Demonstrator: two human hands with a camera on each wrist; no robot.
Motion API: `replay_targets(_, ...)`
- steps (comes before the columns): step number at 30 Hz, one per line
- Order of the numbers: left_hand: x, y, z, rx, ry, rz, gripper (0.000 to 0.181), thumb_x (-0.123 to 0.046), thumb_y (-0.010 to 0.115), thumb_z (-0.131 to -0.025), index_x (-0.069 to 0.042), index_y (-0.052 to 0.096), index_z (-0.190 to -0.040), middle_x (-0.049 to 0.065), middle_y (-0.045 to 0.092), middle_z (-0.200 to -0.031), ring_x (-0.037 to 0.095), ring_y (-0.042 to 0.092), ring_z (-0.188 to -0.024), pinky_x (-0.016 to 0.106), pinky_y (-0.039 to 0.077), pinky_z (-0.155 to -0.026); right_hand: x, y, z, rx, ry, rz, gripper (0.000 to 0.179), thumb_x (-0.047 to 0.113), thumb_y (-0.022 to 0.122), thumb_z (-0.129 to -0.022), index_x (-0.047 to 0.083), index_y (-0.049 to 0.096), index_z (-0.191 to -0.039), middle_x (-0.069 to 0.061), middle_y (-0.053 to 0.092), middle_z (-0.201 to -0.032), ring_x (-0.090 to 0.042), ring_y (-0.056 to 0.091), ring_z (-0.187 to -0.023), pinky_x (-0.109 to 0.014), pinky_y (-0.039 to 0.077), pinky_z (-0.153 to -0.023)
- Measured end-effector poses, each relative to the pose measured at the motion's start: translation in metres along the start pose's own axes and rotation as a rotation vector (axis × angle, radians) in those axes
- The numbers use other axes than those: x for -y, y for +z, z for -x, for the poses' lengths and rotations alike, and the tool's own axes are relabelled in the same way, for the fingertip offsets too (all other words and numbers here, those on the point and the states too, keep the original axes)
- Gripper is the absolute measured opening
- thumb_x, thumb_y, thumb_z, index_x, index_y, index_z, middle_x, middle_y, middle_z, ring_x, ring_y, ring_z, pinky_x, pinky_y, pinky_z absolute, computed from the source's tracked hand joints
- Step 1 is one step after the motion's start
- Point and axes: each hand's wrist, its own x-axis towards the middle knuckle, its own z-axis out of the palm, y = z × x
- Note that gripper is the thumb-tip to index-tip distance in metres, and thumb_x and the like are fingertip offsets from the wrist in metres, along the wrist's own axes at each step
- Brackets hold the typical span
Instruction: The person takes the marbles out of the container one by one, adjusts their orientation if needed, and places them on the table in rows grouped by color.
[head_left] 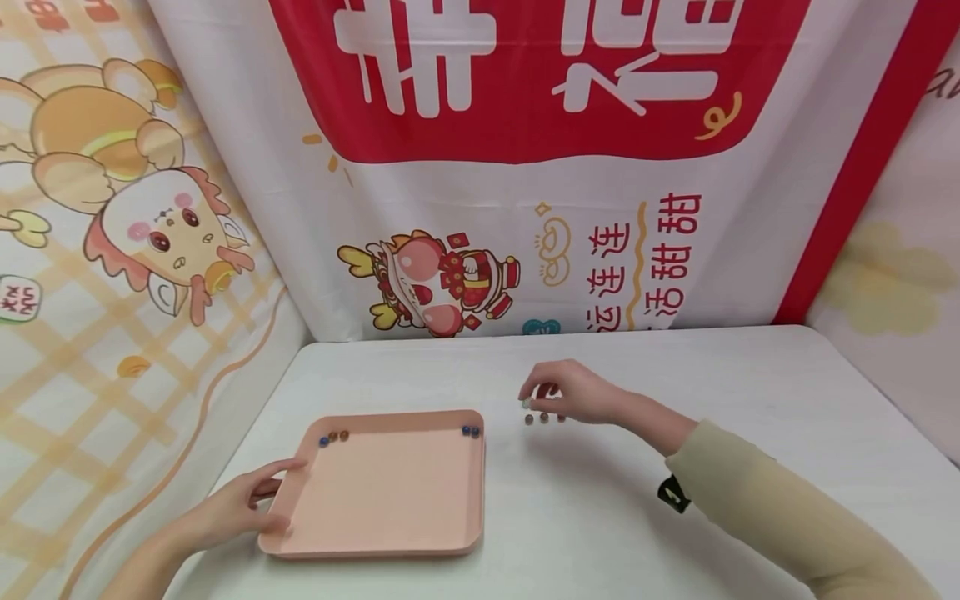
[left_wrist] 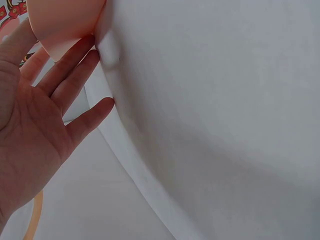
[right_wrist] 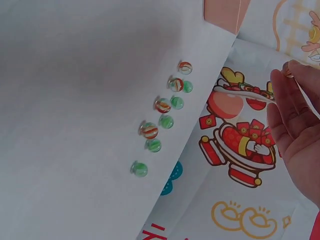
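Khaki sleeve cloth (head_left: 780,508), soft and smooth, sweeps in over the desk's near-right corner. It leads to the right hand (head_left: 577,392), whose thumb and fingertips pinch one small reddish-brown marble (right_wrist: 288,70). Beside and beneath that hand, close to the desk's far edge, stand two loose rows of round, glassy marbles: orange-striped marbles (right_wrist: 163,105) and, nearer the edge, green marbles (right_wrist: 166,121).

Toward the desk's left edge sits a peach tray (head_left: 390,492), smooth, rectangular, round-cornered, with low sloping walls. Its far-left corner holds one blue marble (head_left: 324,442) and two brown marbles (head_left: 343,435); two blue marbles (head_left: 466,430) sit in its far-right corner. The left hand (head_left: 240,504) grips the left rim, digits laid over it.

A strip of faintly textured white desk (head_left: 750,400) separates tray and rows; more surface runs on to the right edge. Printed cloth (head_left: 525,183) hangs beyond the far edge.
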Motion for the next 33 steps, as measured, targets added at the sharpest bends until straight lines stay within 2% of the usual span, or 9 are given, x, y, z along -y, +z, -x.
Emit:
replay_targets(7,0.001,0.000,0.000,0.001,0.004,0.019,0.076,-0.014,0.075,-0.085,0.008,0.032,-0.145,0.034,0.048,-0.133,0.000,0.055,-0.111,0.021,0.044,-0.083,-0.026,-0.007,0.017,-0.070,-0.009,0.038,0.016,0.007,0.068,-0.091,0.011,0.070,-0.106,0.002,0.065,-0.096,-0.017,0.062,-0.080,-0.029,0.053,-0.066)
replay_targets(18,0.000,0.001,0.001,-0.014,-0.002,0.010,0.077,-0.015,0.076,-0.084,0.006,0.034,-0.144,0.033,0.050,-0.133,0.001,0.055,-0.111,0.022,0.045,-0.082,-0.054,-0.013,0.040,-0.139,0.035,0.108,0.017,0.005,0.069,-0.090,0.009,0.070,-0.106,-0.001,0.067,-0.097,-0.014,0.059,-0.085,-0.029,0.051,-0.076)
replay_targets(24,-0.002,0.000,0.000,-0.021,-0.011,-0.021,0.078,-0.017,0.077,-0.084,0.006,0.034,-0.145,0.032,0.050,-0.133,0.001,0.055,-0.111,0.021,0.044,-0.083,-0.074,-0.015,0.050,-0.172,0.077,0.123,0.018,0.002,0.070,-0.088,0.003,0.069,-0.107,-0.002,0.066,-0.097,-0.015,0.059,-0.085,-0.030,0.051,-0.077)
replay_targets(33,-0.002,0.001,0.001,-0.016,-0.016,-0.011,0.077,-0.017,0.077,-0.084,0.006,0.035,-0.144,0.032,0.050,-0.133,0.000,0.055,-0.111,0.022,0.044,-0.083,-0.100,-0.013,0.054,-0.173,0.144,0.095,0.018,0.000,0.073,-0.085,0.004,0.070,-0.102,-0.003,0.068,-0.098,-0.014,0.059,-0.083,-0.028,0.051,-0.072)
